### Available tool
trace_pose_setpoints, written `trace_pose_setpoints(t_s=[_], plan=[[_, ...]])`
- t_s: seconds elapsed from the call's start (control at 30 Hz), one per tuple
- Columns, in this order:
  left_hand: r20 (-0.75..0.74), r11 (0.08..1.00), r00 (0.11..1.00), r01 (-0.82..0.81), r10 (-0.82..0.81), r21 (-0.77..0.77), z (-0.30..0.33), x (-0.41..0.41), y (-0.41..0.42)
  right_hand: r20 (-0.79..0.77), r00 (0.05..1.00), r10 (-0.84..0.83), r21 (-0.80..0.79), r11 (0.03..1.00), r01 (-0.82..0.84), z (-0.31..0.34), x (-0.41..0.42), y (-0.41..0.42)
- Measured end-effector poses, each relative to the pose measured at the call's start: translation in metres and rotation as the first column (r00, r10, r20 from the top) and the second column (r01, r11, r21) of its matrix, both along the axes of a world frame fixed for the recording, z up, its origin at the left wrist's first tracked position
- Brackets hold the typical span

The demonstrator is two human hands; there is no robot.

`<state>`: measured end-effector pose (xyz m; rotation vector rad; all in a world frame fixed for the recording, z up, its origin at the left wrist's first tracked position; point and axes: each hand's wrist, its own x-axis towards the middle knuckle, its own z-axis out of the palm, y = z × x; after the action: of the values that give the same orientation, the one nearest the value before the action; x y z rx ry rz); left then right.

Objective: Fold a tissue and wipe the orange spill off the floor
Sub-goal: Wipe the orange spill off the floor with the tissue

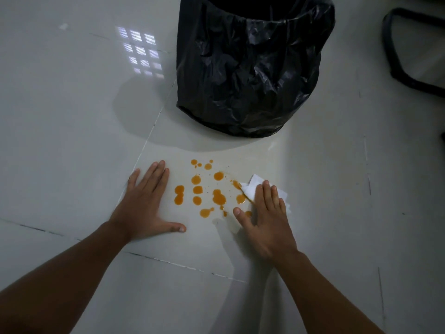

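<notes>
Several orange drops of the spill [207, 189] lie on the pale tiled floor [72, 141] between my two hands. My right hand [267, 218] presses a folded white tissue [250, 189] flat onto the floor at the spill's right edge; the tissue's near edge is stained orange and a thin smear runs from it toward the drops. Most of the tissue is hidden under my fingers. My left hand [147, 201] rests flat on the floor to the left of the spill, fingers spread, holding nothing.
A bin lined with a black plastic bag [250, 68] stands just beyond the spill. A black chair base [407, 51] is at the far right. A bright window reflection [142, 54] shows on the floor at the back left.
</notes>
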<state>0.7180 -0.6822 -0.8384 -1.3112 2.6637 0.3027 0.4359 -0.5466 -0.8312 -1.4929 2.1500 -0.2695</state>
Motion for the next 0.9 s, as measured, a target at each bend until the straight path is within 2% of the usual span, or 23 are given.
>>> trace_pose_setpoints(t_s=[0.07, 0.17, 0.3, 0.4, 0.53, 0.77, 0.83, 0.9], plan=[[-0.002, 1.000, 1.000, -0.004, 0.004, 0.000, 0.000, 0.000, 0.000, 0.014, 1.000, 0.023, 0.008, 1.000, -0.023, 0.002, -0.002, -0.010], [-0.005, 1.000, 1.000, 0.000, 0.000, -0.005, -0.001, 0.001, 0.000, -0.004, 0.987, 0.158, 0.047, 0.986, -0.158, 0.006, -0.010, -0.039], [-0.013, 1.000, 1.000, -0.005, 0.005, -0.011, -0.001, 0.001, 0.000, 0.055, 0.950, 0.309, 0.078, 0.947, -0.312, 0.016, -0.005, -0.073], [-0.007, 1.000, 1.000, -0.003, 0.003, -0.003, 0.000, 0.000, 0.000, -0.011, 0.929, 0.369, 0.064, 0.928, -0.368, 0.015, 0.001, -0.077], [-0.009, 1.000, 1.000, -0.007, 0.007, 0.000, 0.000, 0.001, 0.000, -0.007, 0.952, 0.307, 0.052, 0.950, -0.307, 0.010, -0.004, -0.063], [-0.029, 1.000, 0.999, -0.021, 0.021, 0.009, -0.001, 0.001, 0.000, 0.015, 1.000, 0.025, 0.058, 0.998, -0.026, 0.003, 0.016, -0.005], [-0.031, 1.000, 0.999, -0.022, 0.023, 0.006, -0.002, 0.002, 0.000, 0.022, 1.000, 0.010, 0.061, 0.998, -0.011, 0.005, 0.018, -0.006], [-0.034, 1.000, 0.999, -0.026, 0.026, -0.001, -0.002, 0.002, 0.000, 0.022, 0.998, 0.066, 0.063, 0.996, -0.067, 0.005, 0.016, -0.017]])
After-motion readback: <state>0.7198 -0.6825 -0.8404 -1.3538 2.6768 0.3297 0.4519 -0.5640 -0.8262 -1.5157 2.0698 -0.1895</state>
